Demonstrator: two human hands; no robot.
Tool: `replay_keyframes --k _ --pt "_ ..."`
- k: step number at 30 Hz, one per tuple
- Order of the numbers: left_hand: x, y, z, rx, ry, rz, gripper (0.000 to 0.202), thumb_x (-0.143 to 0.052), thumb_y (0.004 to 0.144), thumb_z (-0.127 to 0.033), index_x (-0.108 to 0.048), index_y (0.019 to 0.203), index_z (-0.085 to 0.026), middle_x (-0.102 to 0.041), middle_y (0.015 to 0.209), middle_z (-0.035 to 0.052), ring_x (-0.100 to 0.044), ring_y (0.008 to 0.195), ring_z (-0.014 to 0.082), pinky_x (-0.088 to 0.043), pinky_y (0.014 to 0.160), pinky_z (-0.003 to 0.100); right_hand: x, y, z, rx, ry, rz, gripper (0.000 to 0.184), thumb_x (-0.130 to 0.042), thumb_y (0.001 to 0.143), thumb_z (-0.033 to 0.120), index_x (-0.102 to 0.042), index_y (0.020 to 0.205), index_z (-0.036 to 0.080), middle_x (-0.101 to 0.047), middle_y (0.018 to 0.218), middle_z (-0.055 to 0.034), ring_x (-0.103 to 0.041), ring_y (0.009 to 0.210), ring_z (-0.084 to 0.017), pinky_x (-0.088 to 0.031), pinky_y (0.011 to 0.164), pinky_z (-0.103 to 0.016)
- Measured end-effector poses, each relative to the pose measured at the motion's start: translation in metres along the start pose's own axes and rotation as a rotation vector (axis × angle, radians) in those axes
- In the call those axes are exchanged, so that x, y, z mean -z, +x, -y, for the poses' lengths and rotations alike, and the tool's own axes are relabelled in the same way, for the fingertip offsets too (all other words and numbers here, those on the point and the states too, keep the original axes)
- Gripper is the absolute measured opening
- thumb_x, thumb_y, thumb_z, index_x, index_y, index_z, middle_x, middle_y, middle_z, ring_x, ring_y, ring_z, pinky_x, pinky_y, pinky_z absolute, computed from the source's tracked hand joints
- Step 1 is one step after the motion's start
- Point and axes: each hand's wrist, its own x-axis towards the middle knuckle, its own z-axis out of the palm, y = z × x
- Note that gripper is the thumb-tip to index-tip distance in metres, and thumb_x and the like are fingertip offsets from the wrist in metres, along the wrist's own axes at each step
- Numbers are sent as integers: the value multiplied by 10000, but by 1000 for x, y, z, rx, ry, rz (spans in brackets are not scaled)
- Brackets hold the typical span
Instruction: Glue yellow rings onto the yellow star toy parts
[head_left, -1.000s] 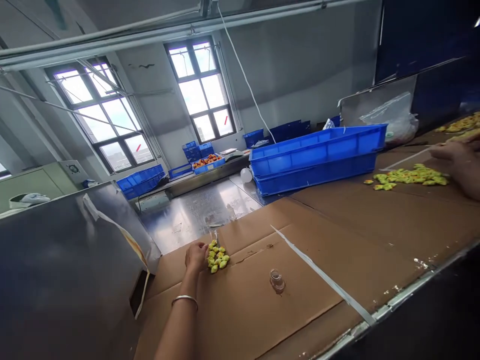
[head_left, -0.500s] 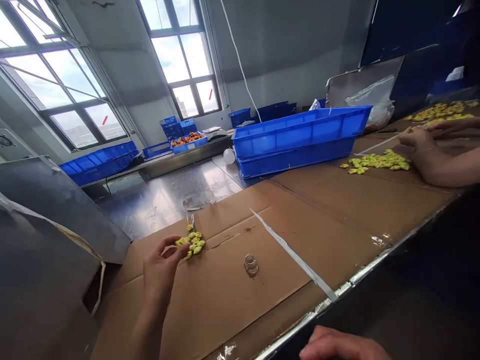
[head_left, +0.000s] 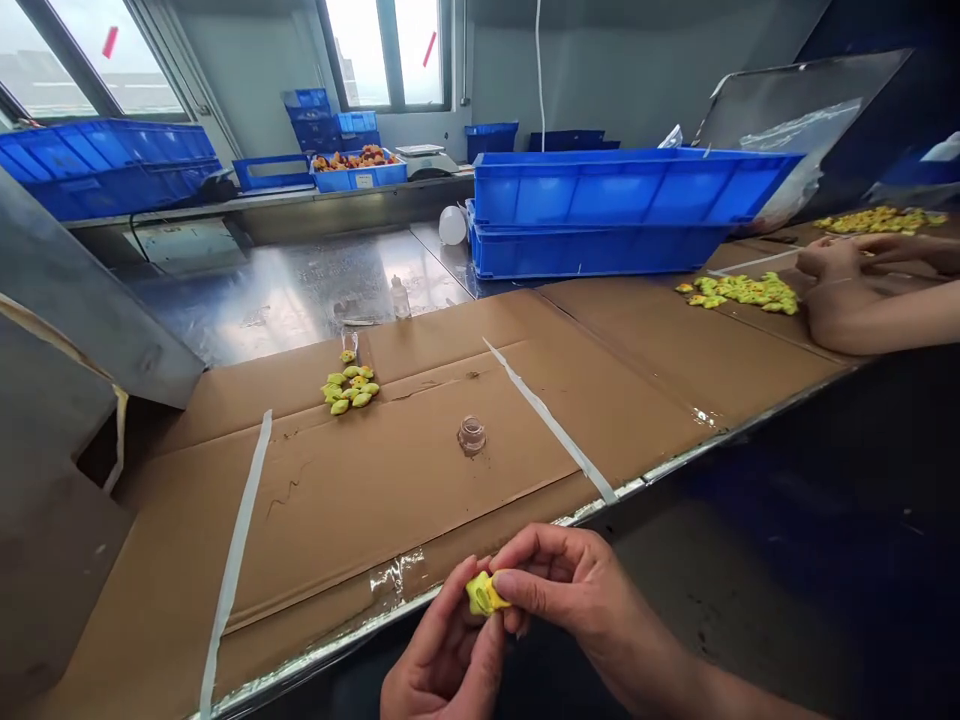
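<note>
**A:** Both hands are closed on that little yellow-green piece (head_left: 484, 594), aren't they?

**B:** They are. The left hand (head_left: 442, 660) cups it from below, and the right hand (head_left: 574, 590) pinches it from the other side. Most of the piece shows, just off the front edge of the cardboard sheet (head_left: 390, 480), lifted clear of the surface.

**A:** Weren't those hands apart a moment ago?

**B:** Yes, one was out at the loose pile (head_left: 350, 388) with the other well away from it. Now they've come together close to the body, so this piece is being worked on its own, away from the others.

**A:** And that small clear jar (head_left: 472, 435)?

**B:** It's standing on the cardboard, untouched, a little way from the pile.

**A:** Who's down the far end?

**B:** A co-worker. Their hands (head_left: 840, 280) are just beside a longer heap of yellow pieces (head_left: 739, 293), past the stacked blue crates (head_left: 600, 215).
</note>
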Motion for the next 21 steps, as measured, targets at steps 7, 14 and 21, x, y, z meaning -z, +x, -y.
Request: replay_keyframes --k 7,14,21 --pt "9 2 2 165 -10 68 384 -896 451 -325 -792 804 -216 -778 808 86 -714 662 177 -563 618 178 6 0 3 -2 -15 13 231 -764 783 296 -673 797 83 -669 643 -40 -623 582 -119 -517 603 -214" --pt "6 4 3 285 -198 123 352 -918 405 -211 -789 732 -210 -776 751 70 -716 641 175 -559 580 164 13 -2 7 -21 -27 -7 235 -769 772 308 -678 802 94 -696 685 -54 -643 582 -133 -535 592 -226" --pt "7 5 6 378 -248 118 373 -920 388 -158 -784 730 -215 -774 721 25 -698 569 127 -534 502 107 12 -3 14 13 0 47 108 -785 747 196 -733 792 112 -679 700 -19 -648 608 -108 -557 619 -190"
